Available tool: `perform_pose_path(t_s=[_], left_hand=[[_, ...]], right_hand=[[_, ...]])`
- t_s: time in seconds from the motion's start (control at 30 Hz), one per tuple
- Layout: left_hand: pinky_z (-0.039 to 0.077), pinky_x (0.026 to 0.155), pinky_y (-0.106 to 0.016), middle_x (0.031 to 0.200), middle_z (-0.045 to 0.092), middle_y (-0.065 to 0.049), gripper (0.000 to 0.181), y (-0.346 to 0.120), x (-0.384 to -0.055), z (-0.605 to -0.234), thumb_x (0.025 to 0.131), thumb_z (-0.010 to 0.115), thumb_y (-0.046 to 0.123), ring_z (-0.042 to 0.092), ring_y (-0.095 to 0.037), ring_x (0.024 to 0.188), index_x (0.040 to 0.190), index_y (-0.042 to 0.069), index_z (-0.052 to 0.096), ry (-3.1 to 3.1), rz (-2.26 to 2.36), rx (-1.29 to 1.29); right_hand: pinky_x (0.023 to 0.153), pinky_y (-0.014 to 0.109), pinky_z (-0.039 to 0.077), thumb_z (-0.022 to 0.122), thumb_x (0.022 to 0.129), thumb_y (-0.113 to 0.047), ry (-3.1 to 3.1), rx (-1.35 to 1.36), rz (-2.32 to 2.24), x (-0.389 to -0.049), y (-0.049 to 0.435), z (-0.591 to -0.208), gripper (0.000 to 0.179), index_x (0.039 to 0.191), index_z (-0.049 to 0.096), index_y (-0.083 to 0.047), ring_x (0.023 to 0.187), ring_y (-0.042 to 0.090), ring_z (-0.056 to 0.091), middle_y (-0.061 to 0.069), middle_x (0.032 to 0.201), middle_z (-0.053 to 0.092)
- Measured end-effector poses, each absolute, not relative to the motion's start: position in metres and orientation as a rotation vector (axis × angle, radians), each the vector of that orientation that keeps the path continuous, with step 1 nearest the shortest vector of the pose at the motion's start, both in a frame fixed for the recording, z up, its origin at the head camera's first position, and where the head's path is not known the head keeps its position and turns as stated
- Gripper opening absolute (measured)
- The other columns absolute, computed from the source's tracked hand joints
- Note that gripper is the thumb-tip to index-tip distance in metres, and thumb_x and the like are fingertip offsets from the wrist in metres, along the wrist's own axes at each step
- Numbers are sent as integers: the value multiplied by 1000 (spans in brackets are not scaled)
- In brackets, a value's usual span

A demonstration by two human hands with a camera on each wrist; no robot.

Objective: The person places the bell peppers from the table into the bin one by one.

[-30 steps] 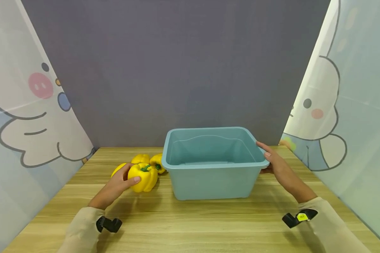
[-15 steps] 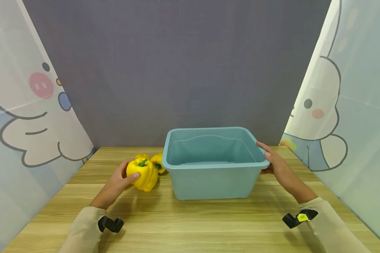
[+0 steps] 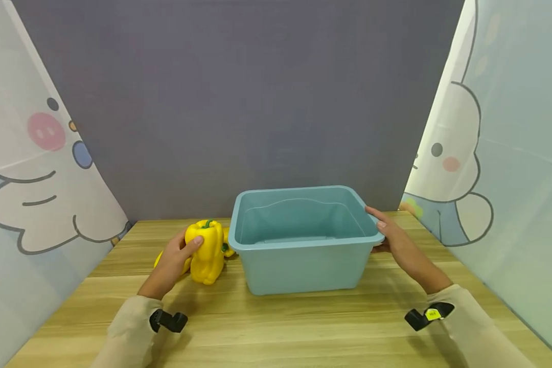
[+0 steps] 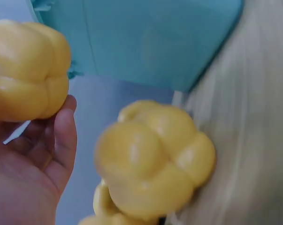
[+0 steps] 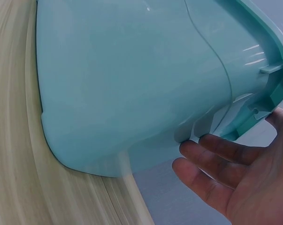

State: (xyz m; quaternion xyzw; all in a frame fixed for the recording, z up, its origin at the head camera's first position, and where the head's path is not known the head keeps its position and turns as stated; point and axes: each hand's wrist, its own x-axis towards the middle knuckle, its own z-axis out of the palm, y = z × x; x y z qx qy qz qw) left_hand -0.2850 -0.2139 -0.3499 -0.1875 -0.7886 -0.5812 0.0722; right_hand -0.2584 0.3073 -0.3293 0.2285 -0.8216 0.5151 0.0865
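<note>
My left hand [image 3: 171,261] holds a yellow bell pepper [image 3: 202,239], green stem up, left of the light blue plastic bin [image 3: 303,268]. The left wrist view shows that held pepper [image 4: 31,70] raised, thumb against its side, with another yellow pepper [image 4: 155,159] beyond. More yellow peppers stand close by in the head view, one partly behind the hand and one pepper [image 3: 228,248] beside the bin wall. At the bin's right end my right hand [image 3: 402,248] grips the rim; the right wrist view shows its fingers [image 5: 216,164] touching the outer wall below it.
The bin stands on a wood-grain table [image 3: 276,332] and nothing is seen inside it. A grey panel [image 3: 267,102] closes off the back. Cartoon-printed sheets [image 3: 510,153] rise at both sides. Each wrist wears a black camera strap.
My left hand has lifted the pepper upward from beside the others, and its stem has turned upright. The right hand keeps its place on the bin rim. The head view has shifted slightly.
</note>
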Motion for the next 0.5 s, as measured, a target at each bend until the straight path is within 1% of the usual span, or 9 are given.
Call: perform_pose_path(t_s=[0.13, 0.2, 0.27, 0.37, 0.43, 0.5], left_hand=[[51, 84, -28, 116, 56, -13, 46, -208, -286, -343, 107, 46, 39, 58, -19, 101, 133, 1, 49, -2328, -1763, -510], [50, 82, -31, 112, 56, -12, 46, -206, -286, -339, 107, 46, 41, 57, -20, 97, 132, 2, 49, -2306, -1773, -498], [49, 78, -31, 109, 56, -11, 45, -205, -286, -336, 107, 45, 41, 55, -19, 92, 131, 4, 49, -2289, -1774, -492], [49, 73, -31, 106, 55, -11, 43, -205, -286, -331, 108, 44, 40, 55, -20, 88, 130, 3, 49, -2254, -1783, -499], [49, 70, -30, 105, 55, -11, 42, -205, -285, -328, 108, 44, 39, 55, -19, 87, 129, 3, 49, -2244, -1783, -493], [50, 71, -30, 106, 55, -11, 44, -206, -284, -325, 108, 44, 40, 57, -19, 88, 131, 2, 49, -2242, -1794, -483]], right_hand=[[78, 46, 57, 26, 111, -32, -2440, 675, 1535, -259, 304, -327, 56, 160, 18, -7, 101, 11, 63, 32, 146, 37], [78, 46, 57, 26, 111, -32, -2433, 679, 1544, -259, 305, -327, 56, 160, 18, -6, 101, 10, 63, 33, 146, 37], [77, 45, 57, 26, 111, -31, -2425, 685, 1553, -259, 305, -327, 55, 160, 17, -5, 99, 10, 63, 33, 145, 37], [76, 43, 57, 25, 111, -30, -2418, 689, 1559, -259, 306, -329, 55, 160, 17, -5, 98, 12, 63, 33, 144, 37], [76, 41, 57, 25, 111, -30, -2415, 694, 1557, -259, 306, -330, 55, 160, 17, -5, 97, 13, 63, 32, 144, 37], [75, 40, 57, 25, 111, -31, -2412, 700, 1559, -259, 306, -331, 55, 160, 18, -5, 96, 14, 63, 32, 144, 37]])
